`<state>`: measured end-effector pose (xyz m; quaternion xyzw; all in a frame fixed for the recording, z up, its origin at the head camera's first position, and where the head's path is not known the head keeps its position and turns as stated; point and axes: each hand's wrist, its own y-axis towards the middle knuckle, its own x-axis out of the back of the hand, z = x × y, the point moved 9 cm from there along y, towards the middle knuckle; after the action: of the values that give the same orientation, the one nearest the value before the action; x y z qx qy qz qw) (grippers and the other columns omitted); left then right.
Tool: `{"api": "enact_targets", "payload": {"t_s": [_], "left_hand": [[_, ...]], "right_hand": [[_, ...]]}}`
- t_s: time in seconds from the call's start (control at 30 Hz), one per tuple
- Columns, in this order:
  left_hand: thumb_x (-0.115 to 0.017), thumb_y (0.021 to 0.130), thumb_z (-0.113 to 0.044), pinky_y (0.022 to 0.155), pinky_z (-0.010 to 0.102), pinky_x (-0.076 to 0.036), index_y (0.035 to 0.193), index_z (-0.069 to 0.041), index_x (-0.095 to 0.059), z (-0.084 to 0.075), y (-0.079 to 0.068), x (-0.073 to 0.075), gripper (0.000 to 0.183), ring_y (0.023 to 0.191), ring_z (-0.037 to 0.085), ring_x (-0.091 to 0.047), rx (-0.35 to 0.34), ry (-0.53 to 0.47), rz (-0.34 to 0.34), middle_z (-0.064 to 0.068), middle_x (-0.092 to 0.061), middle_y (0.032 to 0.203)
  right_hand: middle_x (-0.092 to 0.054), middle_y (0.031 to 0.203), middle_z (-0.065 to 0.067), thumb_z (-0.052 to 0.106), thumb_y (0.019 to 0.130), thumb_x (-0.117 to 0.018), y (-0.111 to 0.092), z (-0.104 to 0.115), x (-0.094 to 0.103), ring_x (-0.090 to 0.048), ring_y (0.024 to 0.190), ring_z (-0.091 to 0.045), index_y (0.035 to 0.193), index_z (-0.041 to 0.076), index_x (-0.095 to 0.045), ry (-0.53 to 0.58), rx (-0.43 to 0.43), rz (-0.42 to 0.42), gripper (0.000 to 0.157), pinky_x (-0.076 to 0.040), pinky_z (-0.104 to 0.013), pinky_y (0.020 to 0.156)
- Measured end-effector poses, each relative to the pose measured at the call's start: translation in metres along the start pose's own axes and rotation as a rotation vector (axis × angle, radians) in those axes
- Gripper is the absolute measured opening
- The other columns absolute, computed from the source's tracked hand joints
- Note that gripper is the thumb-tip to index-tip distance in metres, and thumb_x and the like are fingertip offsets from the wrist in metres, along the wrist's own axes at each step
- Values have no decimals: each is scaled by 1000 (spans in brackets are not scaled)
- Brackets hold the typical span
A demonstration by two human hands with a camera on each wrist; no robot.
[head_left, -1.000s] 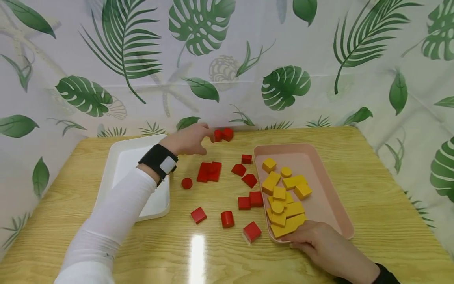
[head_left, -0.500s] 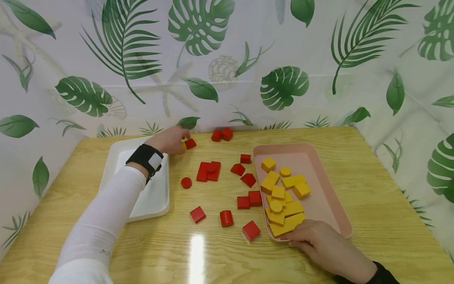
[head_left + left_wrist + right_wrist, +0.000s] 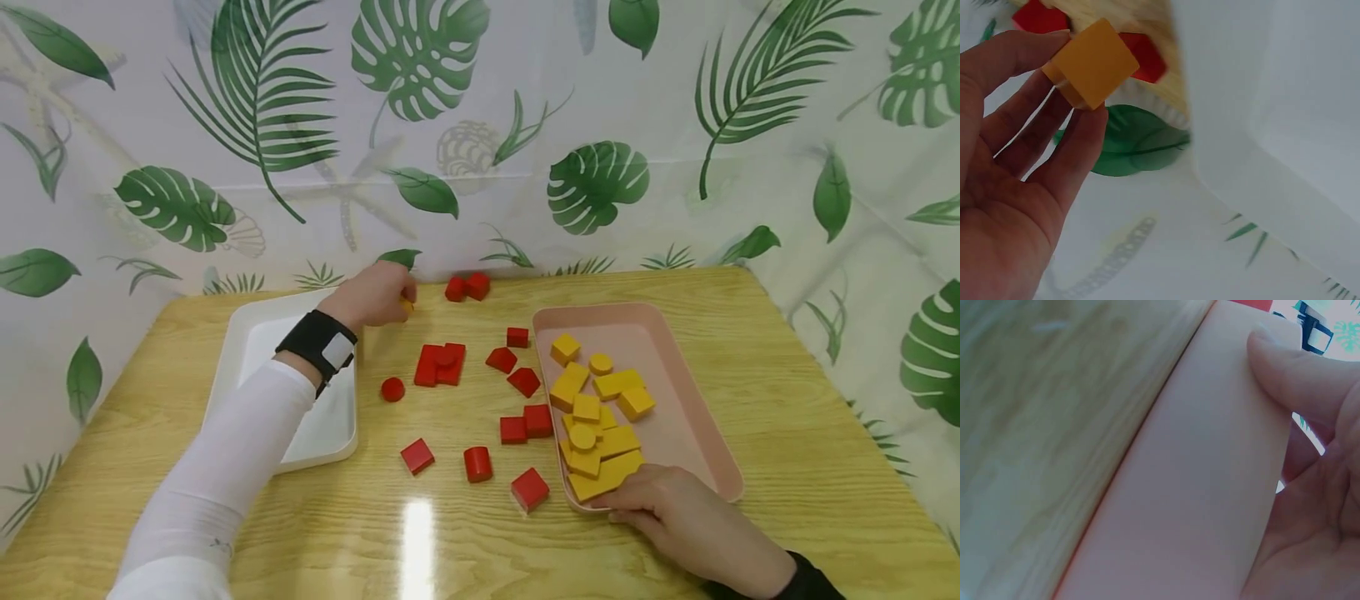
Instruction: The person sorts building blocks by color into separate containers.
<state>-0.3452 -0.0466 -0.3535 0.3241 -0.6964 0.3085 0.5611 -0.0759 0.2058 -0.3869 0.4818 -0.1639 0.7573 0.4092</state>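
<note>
My left hand [image 3: 375,297] is at the far edge of the table, just right of the white tray. It pinches a yellow block [image 3: 1092,64] between thumb and fingertips; in the head view only a sliver of this block [image 3: 407,306] shows. A red block [image 3: 1144,56] appears behind it in the left wrist view. At the near end of the pink tray [image 3: 693,433], my right hand [image 3: 671,521] grips the rim, thumb on the outer wall [image 3: 1210,456] and fingers inside. Several yellow blocks [image 3: 618,383] lie in that tray, beside the right fingers.
On the left stands the white tray [image 3: 341,442], partly hidden by the left arm. Several red blocks [image 3: 477,464] are scattered between the trays, with two flat red blocks [image 3: 427,365] under a red disc. Two more red blocks [image 3: 477,286] sit by the patterned backdrop [image 3: 510,208].
My left hand moved left from near the two back red blocks, then slightly right, now holding a yellow block. A red block seen beside it half a second ago is hidden in the head view.
</note>
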Motion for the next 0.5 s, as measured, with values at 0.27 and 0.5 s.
{"api": "enact_targets", "payload": {"t_s": [0.27,0.5], "left_hand": [[-65,76,-15,74,24,-41,91,-12,-66,-115,6,14,15,80,14,-51,-298,-17,-52,-3,-59,88],[-64,79,-18,75,16,-36,97,-15,-65,-222,-6,0,19,82,8,-47,-523,-59,-16,-7,-55,91]], "right_hand": [[-59,95,23,20,83,-63,-2,-2,-1,-55,87,1,106,38,-66,-8,-11,-13,29,-47,-27,71],[-59,95,23,21,84,-63,-2,-2,0,-55,88,1,105,39,-66,-10,0,-7,28,-48,-28,71]]}}
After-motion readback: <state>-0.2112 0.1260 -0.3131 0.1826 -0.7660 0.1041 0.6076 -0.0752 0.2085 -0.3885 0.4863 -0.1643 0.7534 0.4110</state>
